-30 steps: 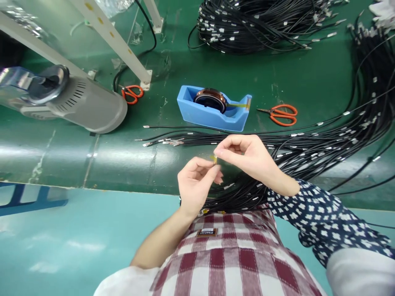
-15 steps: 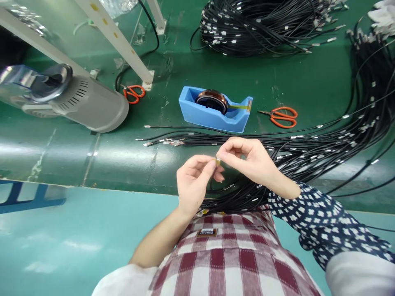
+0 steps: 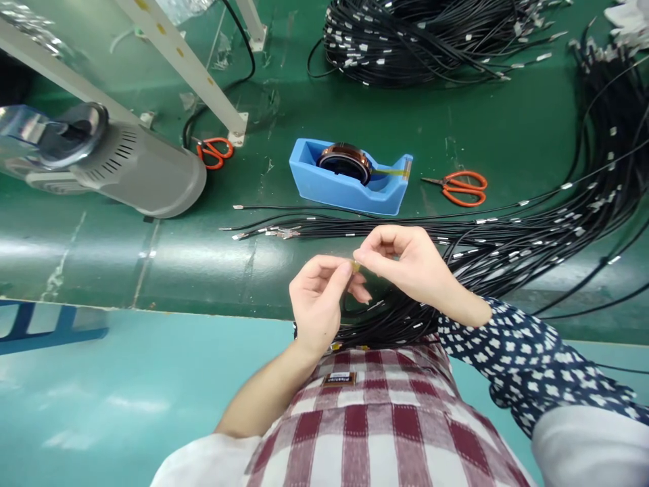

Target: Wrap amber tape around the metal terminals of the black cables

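Observation:
My left hand (image 3: 319, 294) is closed in a pinch around the end of a black cable, whose tip is mostly covered by the fingers. A small piece of yellowish tape (image 3: 356, 267) shows at that end, between both hands. My right hand (image 3: 405, 264) pinches at the same spot, its thumb and forefinger closed on the tape. More black cables (image 3: 395, 328) hang over the table edge below the hands. Just beyond them, a bundle of cables with white tags (image 3: 324, 226) lies along the table.
A blue tape dispenser (image 3: 349, 193) with a brown roll stands behind the cables. Orange-handled scissors (image 3: 464, 189) lie right of it, another pair of scissors (image 3: 215, 152) at left beside a grey cylindrical device (image 3: 147, 169). A large cable coil (image 3: 405, 47) sits at the back, near white posts (image 3: 193, 61).
The fingertips of both hands have shifted slightly at the taped cable end, and less of its pale tip shows. The whole view has moved a little.

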Motion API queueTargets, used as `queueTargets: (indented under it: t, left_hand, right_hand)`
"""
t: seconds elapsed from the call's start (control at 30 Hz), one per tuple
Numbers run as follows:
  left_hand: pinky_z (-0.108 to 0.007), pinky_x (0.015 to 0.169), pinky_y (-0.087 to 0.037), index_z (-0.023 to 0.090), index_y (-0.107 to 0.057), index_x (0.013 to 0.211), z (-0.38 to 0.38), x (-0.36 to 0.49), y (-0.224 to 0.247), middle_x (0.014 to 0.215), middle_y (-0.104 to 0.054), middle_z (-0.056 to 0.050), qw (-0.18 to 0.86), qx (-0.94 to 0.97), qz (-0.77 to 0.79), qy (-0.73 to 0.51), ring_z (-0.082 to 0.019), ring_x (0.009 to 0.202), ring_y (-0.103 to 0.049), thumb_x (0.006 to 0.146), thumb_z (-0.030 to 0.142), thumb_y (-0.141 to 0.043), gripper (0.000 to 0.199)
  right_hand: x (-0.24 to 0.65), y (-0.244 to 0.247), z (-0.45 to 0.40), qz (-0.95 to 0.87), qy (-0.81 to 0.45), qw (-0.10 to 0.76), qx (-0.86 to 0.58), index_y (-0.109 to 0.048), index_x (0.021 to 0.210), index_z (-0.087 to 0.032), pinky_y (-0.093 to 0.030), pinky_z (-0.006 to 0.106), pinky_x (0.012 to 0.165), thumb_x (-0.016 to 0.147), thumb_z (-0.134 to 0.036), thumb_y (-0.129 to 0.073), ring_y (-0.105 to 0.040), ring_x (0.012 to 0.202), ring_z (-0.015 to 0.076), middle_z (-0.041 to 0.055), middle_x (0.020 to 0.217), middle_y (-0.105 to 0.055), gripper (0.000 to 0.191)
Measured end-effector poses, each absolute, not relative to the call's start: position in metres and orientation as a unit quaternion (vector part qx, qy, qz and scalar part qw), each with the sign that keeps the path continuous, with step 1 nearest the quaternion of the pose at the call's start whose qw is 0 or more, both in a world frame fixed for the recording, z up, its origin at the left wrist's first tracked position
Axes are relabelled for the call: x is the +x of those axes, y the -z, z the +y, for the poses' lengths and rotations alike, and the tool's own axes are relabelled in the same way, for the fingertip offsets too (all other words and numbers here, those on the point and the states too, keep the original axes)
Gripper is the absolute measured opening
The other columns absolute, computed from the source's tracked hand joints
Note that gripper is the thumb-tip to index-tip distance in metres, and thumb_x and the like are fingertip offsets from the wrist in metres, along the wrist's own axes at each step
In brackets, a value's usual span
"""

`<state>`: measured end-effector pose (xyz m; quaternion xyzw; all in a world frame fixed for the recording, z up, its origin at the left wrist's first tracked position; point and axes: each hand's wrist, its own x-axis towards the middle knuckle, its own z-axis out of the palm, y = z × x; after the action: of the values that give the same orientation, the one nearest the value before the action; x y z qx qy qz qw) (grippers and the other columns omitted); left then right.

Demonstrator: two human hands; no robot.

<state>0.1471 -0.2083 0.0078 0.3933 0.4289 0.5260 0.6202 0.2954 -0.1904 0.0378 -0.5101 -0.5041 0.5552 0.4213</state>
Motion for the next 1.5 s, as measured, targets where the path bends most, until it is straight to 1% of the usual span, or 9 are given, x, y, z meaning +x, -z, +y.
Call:
queueTargets:
  t: [0.17,0.47,0.7,0.9,1.0,1.23,1.33,1.43,1.5]
  left_hand:
    - [-0.024,0.046,-0.054,0.015,-0.065,0.082,-0.207,0.147,-0.009,0.064,-0.070,0.001,0.602,0.421,0.437,-0.520,-0.013,0.046,-0.065,0.086,0.022,-0.068,0.009]
    - [-0.023,0.057,-0.057,0.017,-0.068,0.091,-0.212,0.141,-0.003,0.077,-0.072,0.000,0.378,0.610,0.465,-0.518,-0.011,0.057,-0.068,0.086,0.011,-0.064,0.009]
    - [-0.022,0.058,-0.056,0.018,-0.067,0.087,-0.211,0.138,-0.007,0.070,-0.069,0.002,0.335,0.658,0.475,-0.479,-0.010,0.056,-0.066,0.085,0.010,-0.063,0.008]
    - [-0.024,0.061,-0.053,0.016,-0.064,0.092,-0.202,0.135,0.002,0.074,-0.071,-0.004,0.052,0.797,0.419,-0.433,-0.013,0.062,-0.066,0.083,0.005,-0.062,0.015]
    - [-0.027,0.066,-0.055,0.013,-0.064,0.099,-0.202,0.135,0.006,0.081,-0.072,-0.010,0.015,0.819,0.410,-0.401,-0.018,0.071,-0.069,0.085,0.004,-0.059,0.017]
    - [-0.031,0.077,-0.056,0.019,-0.065,0.115,-0.212,0.123,-0.014,0.099,-0.073,-0.008,0.216,0.763,0.454,-0.407,-0.017,0.080,-0.069,0.088,0.016,-0.061,0.028]
    - [-0.029,0.072,-0.056,0.020,-0.072,0.102,-0.201,0.116,-0.018,0.090,-0.073,-0.006,0.418,0.618,0.507,-0.432,-0.015,0.073,-0.067,0.090,0.026,-0.060,0.018]
    - [-0.028,0.064,-0.054,0.017,-0.076,0.085,-0.185,0.114,-0.015,0.077,-0.070,-0.007,0.681,0.477,0.436,-0.345,-0.016,0.068,-0.063,0.084,0.036,-0.069,0.021]
    - [-0.028,0.060,-0.052,0.016,-0.076,0.079,-0.178,0.116,-0.013,0.075,-0.070,-0.007,0.766,0.408,0.391,-0.306,-0.016,0.066,-0.061,0.077,0.038,-0.075,0.022]
  right_hand:
    - [0.295,-0.036,-0.190,-0.483,-0.575,0.426,-0.505,-0.060,0.069,-0.016,-0.049,0.019,0.051,0.081,-0.028,-0.069,-0.061,0.051,0.0093,-0.0012,0.059,-0.066,0.019]
    - [0.291,-0.029,-0.190,-0.478,-0.591,0.423,-0.493,-0.057,0.072,-0.017,-0.049,0.020,0.053,0.083,-0.027,-0.066,-0.061,0.055,0.0101,-0.0012,0.063,-0.065,0.018]
    - [0.299,-0.034,-0.186,-0.562,-0.543,0.367,-0.505,-0.056,0.070,-0.016,-0.037,0.019,0.046,0.083,-0.028,-0.065,-0.047,0.051,0.0072,-0.0031,0.059,-0.056,0.021]
    - [0.290,-0.020,-0.189,-0.579,-0.463,0.389,-0.548,-0.053,0.071,-0.017,-0.037,0.021,0.048,0.088,-0.034,-0.059,-0.046,0.053,0.0082,-0.0024,0.062,-0.056,0.024]
    - [0.287,-0.011,-0.189,-0.571,-0.454,0.392,-0.560,-0.053,0.071,-0.017,-0.038,0.022,0.049,0.088,-0.034,-0.059,-0.047,0.055,0.0091,-0.0015,0.063,-0.057,0.024]
    - [0.295,-0.017,-0.187,-0.532,-0.539,0.415,-0.505,-0.057,0.074,-0.016,-0.040,0.023,0.053,0.085,-0.039,-0.065,-0.049,0.057,0.0094,-0.0004,0.067,-0.059,0.026]
    - [0.298,-0.024,-0.187,-0.523,-0.576,0.419,-0.468,-0.061,0.074,-0.016,-0.044,0.023,0.056,0.081,-0.040,-0.070,-0.051,0.057,0.0089,-0.0007,0.067,-0.060,0.028]
    - [0.301,-0.027,-0.187,-0.514,-0.612,0.424,-0.427,-0.064,0.075,-0.016,-0.050,0.025,0.063,0.081,-0.042,-0.070,-0.060,0.061,0.0113,0.0008,0.069,-0.066,0.028]
    - [0.303,-0.027,-0.187,-0.505,-0.634,0.427,-0.401,-0.065,0.076,-0.016,-0.052,0.027,0.067,0.083,-0.043,-0.069,-0.065,0.063,0.0136,0.0017,0.069,-0.068,0.028]
